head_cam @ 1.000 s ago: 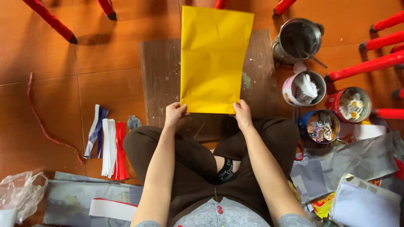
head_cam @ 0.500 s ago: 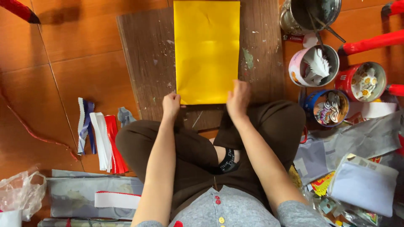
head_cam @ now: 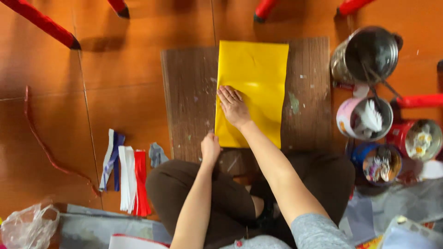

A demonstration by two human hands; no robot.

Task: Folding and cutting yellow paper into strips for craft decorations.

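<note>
A yellow sheet of paper (head_cam: 258, 78) lies flat on a brown wooden board (head_cam: 189, 97) set on the orange floor. My right hand (head_cam: 233, 106) rests palm down on the sheet's left side, fingers together and stretched out. My left hand (head_cam: 210, 147) sits at the sheet's near left corner, fingers curled at the paper's edge; whether it pinches the paper I cannot tell. I sit cross-legged in dark trousers (head_cam: 221, 198) just behind the board.
Right of the board stand a metal pot (head_cam: 369, 50) and several round tins (head_cam: 364, 120) of small craft bits. Folded white, red and blue paper strips (head_cam: 129, 177) lie at left, with a plastic bag (head_cam: 27, 228). Red furniture legs (head_cam: 41, 23) cross the top.
The yellow sheet, held up by both hands a second ago, now lies flat on the board. My right hand has slid forward onto it; my left hand stays at the near corner.
</note>
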